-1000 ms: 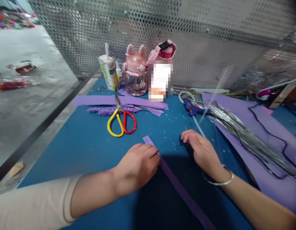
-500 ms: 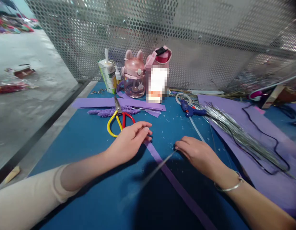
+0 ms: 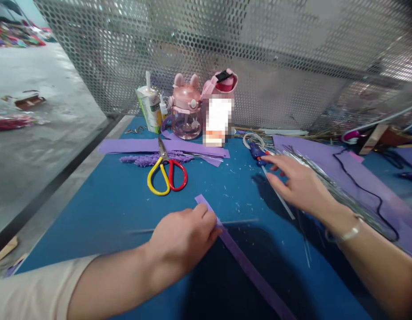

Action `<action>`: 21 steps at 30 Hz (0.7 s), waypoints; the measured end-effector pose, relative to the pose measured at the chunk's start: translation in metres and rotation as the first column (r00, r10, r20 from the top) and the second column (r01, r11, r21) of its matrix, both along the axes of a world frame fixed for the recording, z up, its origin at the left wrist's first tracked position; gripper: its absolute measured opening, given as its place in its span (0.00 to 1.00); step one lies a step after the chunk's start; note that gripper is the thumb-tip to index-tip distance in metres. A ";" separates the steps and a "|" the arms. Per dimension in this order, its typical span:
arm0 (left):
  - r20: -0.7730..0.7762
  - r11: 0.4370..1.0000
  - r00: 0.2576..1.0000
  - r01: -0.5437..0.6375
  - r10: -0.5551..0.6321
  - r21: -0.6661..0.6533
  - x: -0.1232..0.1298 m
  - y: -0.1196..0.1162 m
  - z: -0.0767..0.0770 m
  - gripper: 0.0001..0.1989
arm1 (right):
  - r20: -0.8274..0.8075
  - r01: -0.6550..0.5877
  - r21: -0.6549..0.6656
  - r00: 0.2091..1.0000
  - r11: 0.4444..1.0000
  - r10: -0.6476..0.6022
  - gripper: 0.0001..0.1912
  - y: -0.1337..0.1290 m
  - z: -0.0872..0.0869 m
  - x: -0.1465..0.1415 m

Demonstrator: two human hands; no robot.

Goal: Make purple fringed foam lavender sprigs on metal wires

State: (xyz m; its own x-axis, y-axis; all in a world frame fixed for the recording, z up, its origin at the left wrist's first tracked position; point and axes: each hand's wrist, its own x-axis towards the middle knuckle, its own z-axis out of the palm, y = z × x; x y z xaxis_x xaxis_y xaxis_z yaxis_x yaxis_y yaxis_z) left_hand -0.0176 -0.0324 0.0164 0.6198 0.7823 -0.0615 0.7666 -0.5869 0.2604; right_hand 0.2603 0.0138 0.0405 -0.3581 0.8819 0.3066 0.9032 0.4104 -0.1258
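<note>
My left hand [image 3: 187,229] is closed on a thin wire [image 3: 242,221], which sticks out on both sides of the fist. Under its fingertips a narrow purple strip [image 3: 248,264] runs down toward the front of the table. My right hand [image 3: 297,182] has its fingers apart at a blue glue gun [image 3: 256,151]; the hand covers the gun's handle, and whether it touches the gun is unclear. A clear glue stick [image 3: 281,198] extends from the gun below the fingers. Scissors [image 3: 164,158] with one yellow and one red handle lie beyond my left hand.
Wide purple strips [image 3: 132,146] and a fuzzy purple stem [image 3: 142,160] lie behind the scissors. A drink carton [image 3: 150,109], a pink-lidded bottle [image 3: 186,115] and a pink strapped item stand against the perforated metal panel [image 3: 259,58]. Wires and purple sheets [image 3: 366,191] cover the right side.
My right hand has let go of the wire and moved right and away from me to the glue gun. My left hand has come nearer and closed on the wire, which now lies across the strip.
</note>
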 end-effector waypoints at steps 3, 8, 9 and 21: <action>-0.076 0.993 0.996 0.044 -0.035 0.114 0.002 0.002 -0.008 0.11 | 0.221 0.137 0.018 0.966 0.990 -0.137 0.23 0.049 -0.016 0.043; -0.116 0.977 0.993 0.045 -0.021 0.210 0.002 0.006 -0.018 0.10 | 0.261 0.100 -0.051 0.962 0.994 -0.083 0.27 0.094 -0.039 0.067; -0.112 0.977 0.994 0.037 -0.014 0.209 0.001 0.007 -0.019 0.10 | 0.258 0.098 -0.061 0.963 0.993 -0.079 0.27 0.097 -0.041 0.066; -0.040 0.996 0.998 0.041 -0.038 0.083 0.004 0.016 -0.022 0.12 | 0.051 0.160 0.000 0.986 0.987 -0.160 0.11 0.073 -0.039 0.056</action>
State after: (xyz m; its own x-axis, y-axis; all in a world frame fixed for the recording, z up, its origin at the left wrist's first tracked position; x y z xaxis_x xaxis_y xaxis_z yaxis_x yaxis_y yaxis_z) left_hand -0.0136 -0.0162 -0.0058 0.6488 0.7607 -0.0213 0.7509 -0.6354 0.1801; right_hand 0.3160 0.0872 0.0015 -0.2271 0.9304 0.2876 0.9625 0.2595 -0.0796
